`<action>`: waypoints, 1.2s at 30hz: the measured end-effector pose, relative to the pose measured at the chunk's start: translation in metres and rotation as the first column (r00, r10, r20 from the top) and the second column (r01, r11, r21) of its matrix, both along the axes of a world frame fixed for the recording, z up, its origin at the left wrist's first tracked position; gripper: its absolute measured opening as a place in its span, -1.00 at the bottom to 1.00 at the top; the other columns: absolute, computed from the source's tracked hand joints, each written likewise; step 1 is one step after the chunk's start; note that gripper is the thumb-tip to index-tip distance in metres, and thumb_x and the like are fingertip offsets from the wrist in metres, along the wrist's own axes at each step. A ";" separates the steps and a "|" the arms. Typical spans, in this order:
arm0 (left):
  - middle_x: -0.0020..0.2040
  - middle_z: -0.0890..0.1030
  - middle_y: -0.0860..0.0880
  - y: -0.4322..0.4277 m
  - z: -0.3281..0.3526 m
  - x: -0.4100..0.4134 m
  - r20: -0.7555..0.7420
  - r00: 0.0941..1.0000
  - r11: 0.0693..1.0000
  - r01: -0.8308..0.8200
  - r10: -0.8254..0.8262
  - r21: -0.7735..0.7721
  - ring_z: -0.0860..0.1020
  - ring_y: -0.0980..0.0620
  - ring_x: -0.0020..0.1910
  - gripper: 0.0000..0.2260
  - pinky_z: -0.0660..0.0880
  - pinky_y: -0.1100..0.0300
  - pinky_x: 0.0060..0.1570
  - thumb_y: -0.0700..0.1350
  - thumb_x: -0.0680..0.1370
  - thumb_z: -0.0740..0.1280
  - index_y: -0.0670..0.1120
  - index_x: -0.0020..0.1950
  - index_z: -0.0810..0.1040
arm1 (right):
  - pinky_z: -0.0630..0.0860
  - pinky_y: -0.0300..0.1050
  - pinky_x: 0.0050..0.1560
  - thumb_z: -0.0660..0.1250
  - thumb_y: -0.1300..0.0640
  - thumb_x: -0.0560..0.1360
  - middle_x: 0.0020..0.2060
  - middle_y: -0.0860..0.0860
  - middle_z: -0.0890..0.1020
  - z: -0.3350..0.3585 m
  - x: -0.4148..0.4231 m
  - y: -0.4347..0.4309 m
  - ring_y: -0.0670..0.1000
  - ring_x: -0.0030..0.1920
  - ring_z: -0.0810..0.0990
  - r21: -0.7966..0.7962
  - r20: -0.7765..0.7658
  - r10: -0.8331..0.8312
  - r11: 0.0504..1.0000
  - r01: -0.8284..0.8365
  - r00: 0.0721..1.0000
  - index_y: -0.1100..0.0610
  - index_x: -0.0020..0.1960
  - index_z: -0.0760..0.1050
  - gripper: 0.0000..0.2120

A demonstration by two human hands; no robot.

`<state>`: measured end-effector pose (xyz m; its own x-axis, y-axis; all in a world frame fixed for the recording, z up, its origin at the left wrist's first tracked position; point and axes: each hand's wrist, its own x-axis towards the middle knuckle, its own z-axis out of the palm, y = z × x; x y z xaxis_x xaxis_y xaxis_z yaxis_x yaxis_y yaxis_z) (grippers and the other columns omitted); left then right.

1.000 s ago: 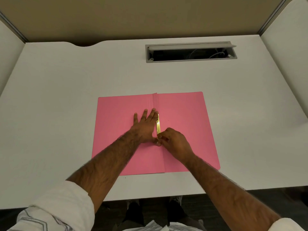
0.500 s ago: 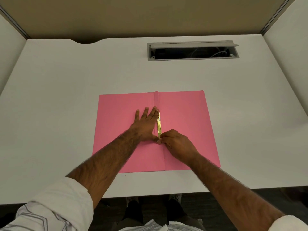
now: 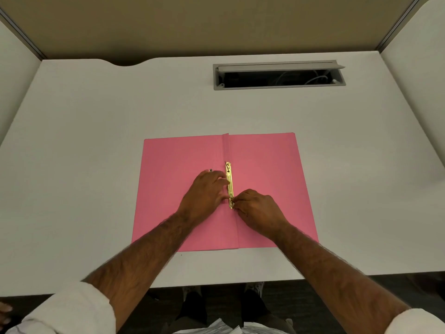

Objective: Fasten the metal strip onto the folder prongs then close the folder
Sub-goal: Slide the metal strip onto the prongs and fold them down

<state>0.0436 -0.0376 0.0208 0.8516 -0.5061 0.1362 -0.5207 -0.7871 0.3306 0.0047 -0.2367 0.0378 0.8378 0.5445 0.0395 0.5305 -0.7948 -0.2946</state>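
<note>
A pink folder [image 3: 267, 165] lies open and flat on the white desk [image 3: 96, 141]. A gold metal strip [image 3: 229, 182] runs along its centre fold, with a prong sticking up at its far end. My left hand [image 3: 204, 196] rests on the left flap with curled fingers touching the strip's middle. My right hand [image 3: 257, 210] pinches the strip's near end with thumb and fingertips; the near prong is hidden under them.
A grey cable slot [image 3: 279, 74] with its lid raised sits at the back right of the desk. Partition walls close in the back and both sides. The desk's front edge runs just below the folder.
My left hand's fingers have curled from lying flat beside the strip and now touch its middle. The strip's far end is uncovered. My right hand stays at the near end.
</note>
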 end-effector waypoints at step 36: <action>0.25 0.63 -0.03 -0.011 0.006 0.004 -0.022 0.998 0.995 0.058 -0.056 0.087 0.58 -0.06 0.16 -0.79 0.43 -0.01 0.26 -0.10 0.59 0.33 -0.08 0.18 0.67 | 0.49 -0.01 -0.27 0.44 0.21 0.47 -0.12 0.11 0.61 -0.035 -0.034 0.022 0.11 -0.17 0.52 0.032 0.180 -0.146 0.989 0.143 0.973 0.20 0.01 0.58 -0.86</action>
